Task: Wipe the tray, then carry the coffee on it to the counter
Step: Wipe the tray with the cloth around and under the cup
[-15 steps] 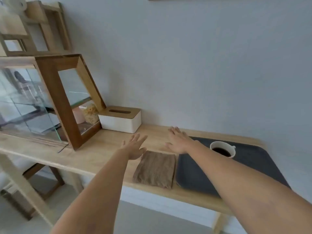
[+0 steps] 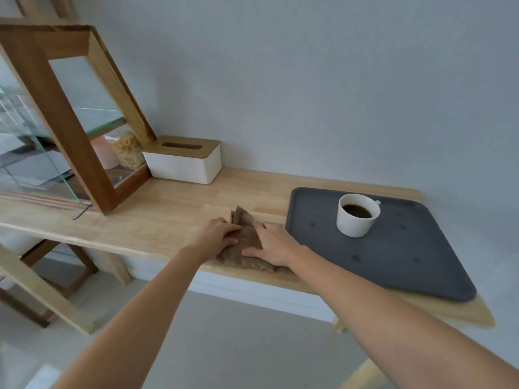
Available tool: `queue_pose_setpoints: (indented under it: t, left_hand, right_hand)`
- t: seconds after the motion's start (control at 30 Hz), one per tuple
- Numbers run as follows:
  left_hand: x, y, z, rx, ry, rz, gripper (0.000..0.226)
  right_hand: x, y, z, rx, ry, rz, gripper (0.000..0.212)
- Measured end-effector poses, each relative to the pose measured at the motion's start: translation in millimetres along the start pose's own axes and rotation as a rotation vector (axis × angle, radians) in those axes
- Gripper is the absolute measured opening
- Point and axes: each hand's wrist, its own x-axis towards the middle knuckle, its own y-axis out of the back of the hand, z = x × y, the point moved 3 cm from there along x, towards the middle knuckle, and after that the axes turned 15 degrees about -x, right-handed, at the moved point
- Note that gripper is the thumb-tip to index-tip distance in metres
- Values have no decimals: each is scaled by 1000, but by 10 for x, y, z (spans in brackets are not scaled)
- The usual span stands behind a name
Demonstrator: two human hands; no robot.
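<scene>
A dark grey tray (image 2: 398, 265) lies on the right end of the wooden table (image 2: 174, 209). A white cup of black coffee (image 2: 357, 215) stands on the tray's far half. Left of the tray lies a brown cloth (image 2: 245, 242), its far edge bunched up between my hands. My left hand (image 2: 216, 234) grips the cloth's left side. My right hand (image 2: 273, 244) presses on its right side with fingers curled over the fabric, close to the tray's left edge.
A white tissue box with a wooden lid (image 2: 184, 160) stands against the wall at the back. A wood-framed glass cabinet (image 2: 70, 130) fills the table's left part. The table's front edge runs just under my wrists, with grey floor below.
Both hands have dropped from above the table onto the cloth and taken hold of it. The cloth, flat before, is now bunched up at its far edge.
</scene>
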Motion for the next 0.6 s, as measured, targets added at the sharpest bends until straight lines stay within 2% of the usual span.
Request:
queue_pose_setpoints:
  t: [0.07, 0.17, 0.37, 0.53, 0.6]
  left_hand:
    - [-28, 2, 50, -57, -12, 54, 43]
    - [-36, 84, 147, -116, -72, 96, 51]
    - [20, 457, 613, -275, -158, 202, 45]
    - [143, 151, 1092, -401, -210, 177, 51]
    - [130, -114, 1156, -379, -136, 110, 70]
  right_hand:
    - [-66, -20, -81, 50, 4, 128, 65]
    - [-129, 2, -145, 157, -3, 179, 44]
    - [-253, 666, 262, 240, -81, 360, 27]
    - [-392, 997, 915, 79, -256, 312, 20]
    - [-474, 915, 1016, -28, -305, 214, 20]
